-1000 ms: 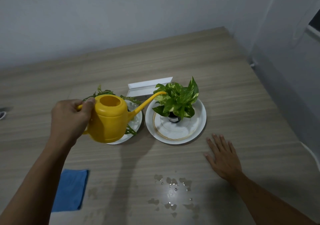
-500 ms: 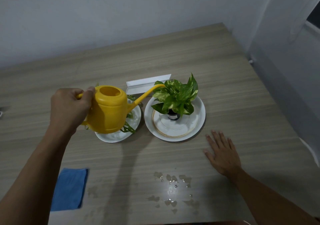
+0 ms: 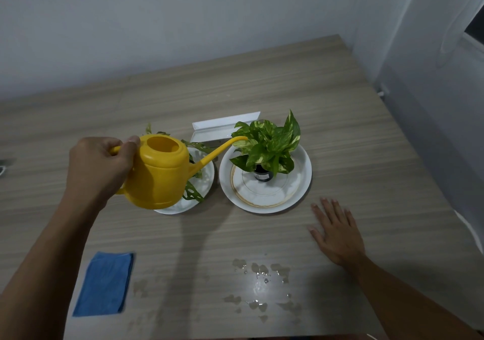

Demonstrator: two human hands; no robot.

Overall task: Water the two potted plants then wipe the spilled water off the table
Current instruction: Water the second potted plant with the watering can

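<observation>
My left hand [image 3: 98, 168] grips the handle of a yellow watering can [image 3: 159, 173], held above the left white plate [image 3: 207, 182]. The can hides most of the left plant [image 3: 192, 190]; only a few leaves show. Its spout tip reaches the leaves of the right plant [image 3: 269, 144], a variegated green plant in a small dark pot on a larger white plate [image 3: 301, 182]. My right hand [image 3: 336, 232] lies flat on the wooden table [image 3: 353, 135], fingers spread, right of the plate. Spilled water drops [image 3: 262, 284] lie near the front edge. A folded blue cloth [image 3: 104, 284] lies front left.
A white angled card or strip [image 3: 222, 129] lies behind the two plates. The table meets a white wall at the back and ends near another wall on the right. A small dark object [image 3: 4, 164] sits at the far left edge.
The watering can has shifted slightly, with its spout still at the right plant's leaves. My right hand has stayed flat on the table.
</observation>
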